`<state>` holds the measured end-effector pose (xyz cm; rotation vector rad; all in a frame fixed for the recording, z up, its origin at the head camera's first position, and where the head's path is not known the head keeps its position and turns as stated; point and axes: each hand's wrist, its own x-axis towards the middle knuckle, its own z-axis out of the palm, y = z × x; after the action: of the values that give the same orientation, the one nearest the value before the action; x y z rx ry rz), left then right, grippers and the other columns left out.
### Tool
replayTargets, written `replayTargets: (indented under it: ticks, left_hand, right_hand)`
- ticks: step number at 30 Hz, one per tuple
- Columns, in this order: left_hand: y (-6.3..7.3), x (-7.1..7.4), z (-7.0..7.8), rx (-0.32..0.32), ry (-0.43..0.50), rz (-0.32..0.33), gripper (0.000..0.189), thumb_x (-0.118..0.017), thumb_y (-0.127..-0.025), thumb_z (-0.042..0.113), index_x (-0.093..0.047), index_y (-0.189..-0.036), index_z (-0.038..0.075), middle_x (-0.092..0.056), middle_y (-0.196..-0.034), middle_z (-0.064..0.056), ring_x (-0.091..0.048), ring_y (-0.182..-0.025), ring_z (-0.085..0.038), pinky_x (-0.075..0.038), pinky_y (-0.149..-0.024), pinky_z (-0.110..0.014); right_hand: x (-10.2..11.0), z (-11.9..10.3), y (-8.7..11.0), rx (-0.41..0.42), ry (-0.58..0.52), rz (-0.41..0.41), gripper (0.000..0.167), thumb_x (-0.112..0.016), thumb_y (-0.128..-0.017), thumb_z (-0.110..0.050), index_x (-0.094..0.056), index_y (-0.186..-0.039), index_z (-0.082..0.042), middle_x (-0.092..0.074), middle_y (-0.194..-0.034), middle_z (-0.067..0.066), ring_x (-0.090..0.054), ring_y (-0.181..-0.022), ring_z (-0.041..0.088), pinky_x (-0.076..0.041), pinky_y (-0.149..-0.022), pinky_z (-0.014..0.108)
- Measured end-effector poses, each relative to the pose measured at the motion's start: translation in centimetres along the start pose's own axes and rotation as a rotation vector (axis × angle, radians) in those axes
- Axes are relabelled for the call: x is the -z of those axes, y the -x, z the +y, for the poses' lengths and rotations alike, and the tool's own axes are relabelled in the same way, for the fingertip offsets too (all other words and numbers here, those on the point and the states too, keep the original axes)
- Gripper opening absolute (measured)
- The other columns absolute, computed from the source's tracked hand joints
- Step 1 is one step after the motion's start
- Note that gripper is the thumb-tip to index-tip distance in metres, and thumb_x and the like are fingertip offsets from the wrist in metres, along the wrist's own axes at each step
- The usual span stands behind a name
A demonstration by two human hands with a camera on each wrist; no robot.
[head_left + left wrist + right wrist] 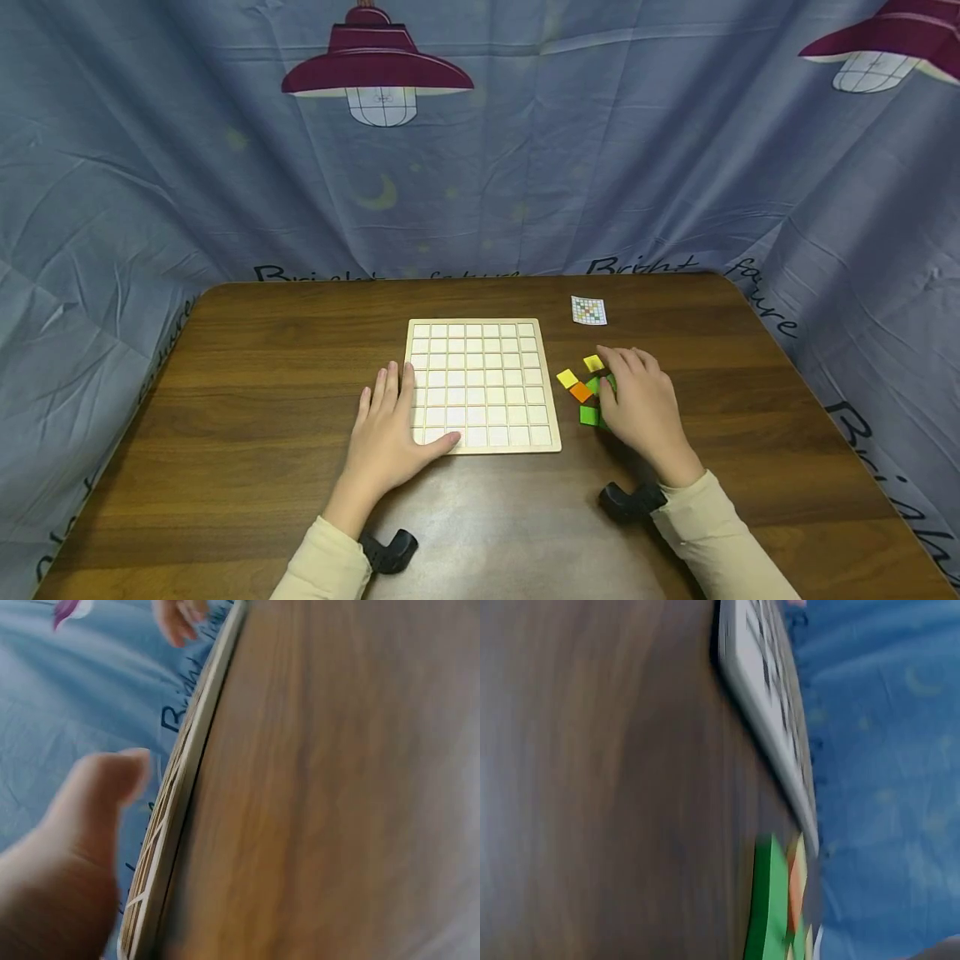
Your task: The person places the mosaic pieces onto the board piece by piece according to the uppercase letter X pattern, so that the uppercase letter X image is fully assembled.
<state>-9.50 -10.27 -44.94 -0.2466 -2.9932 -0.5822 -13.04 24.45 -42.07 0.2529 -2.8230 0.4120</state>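
Note:
A pale wooden board (476,385) divided into a grid of square cells lies on the table. Along its left edge and lower left corner rests my left hand (386,437), fingers spread and thumb reaching over the near rim. My right hand (643,410) is over a small group of coloured square tiles to the right of the board, its thumb and fingers apart and partly covering them. A green tile (589,415), an orange tile (581,392) and a yellow tile (567,379) show beside it. In the right wrist view a green tile (767,904) stands out at the bottom.
A small printed card (588,311) with a coloured grid lies behind the tiles. The brown wooden table (262,375) ends at a blue curtain (525,167) at the back. Each wrist wears a black camera band (390,552).

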Motion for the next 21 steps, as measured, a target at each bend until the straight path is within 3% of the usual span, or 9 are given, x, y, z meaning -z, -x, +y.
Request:
replayTargets:
  ticks: [4,9,14,21]
  left_hand:
    - [0.8,-1.1,-0.7,-0.010,0.020,-0.026,0.130,-0.059,-0.069,0.087,-0.014,-0.159,0.004,-0.012,-0.166,-0.019,-0.009,-0.155,-0.035,-0.009,-0.125,-0.058]
    - [1.4,-1.8,-0.7,-0.023,0.008,-0.005,0.131,-0.057,-0.068,0.088,-0.018,-0.158,0.002,-0.014,-0.166,-0.018,-0.010,-0.156,-0.032,-0.009,-0.125,-0.056]
    - [1.5,-2.1,-0.7,-0.016,-0.001,0.007,0.129,-0.056,-0.070,0.089,-0.019,-0.158,0.002,-0.015,-0.166,-0.016,-0.011,-0.156,-0.030,-0.011,-0.126,-0.052]
    - [1.5,-2.0,-0.8,-0.016,-0.006,0.015,0.129,-0.055,-0.069,0.089,-0.020,-0.157,0.002,-0.016,-0.166,-0.016,-0.013,-0.155,-0.030,-0.013,-0.126,-0.051]
  right_hand:
    - [0.2,2.6,-0.4,-0.040,0.002,-0.105,0.042,-0.058,-0.093,-0.007,-0.058,-0.135,-0.002,-0.059,-0.129,0.025,-0.045,-0.125,0.053,-0.039,-0.096,0.071]
    - [0.1,4.2,-0.6,-0.033,-0.015,-0.209,0.039,-0.062,-0.095,-0.014,-0.062,-0.132,-0.003,-0.058,-0.122,0.023,-0.048,-0.115,0.051,-0.043,-0.089,0.065]
    - [0.0,4.8,-0.8,-0.009,-0.033,-0.226,0.033,-0.065,-0.094,-0.014,-0.068,-0.126,-0.005,-0.060,-0.114,0.018,-0.051,-0.104,0.043,-0.044,-0.079,0.054]
    - [0.3,5.0,-0.9,-0.008,-0.109,-0.258,0.032,-0.068,-0.092,-0.015,-0.070,-0.122,-0.005,-0.062,-0.111,0.017,-0.051,-0.101,0.037,-0.043,-0.077,0.046]
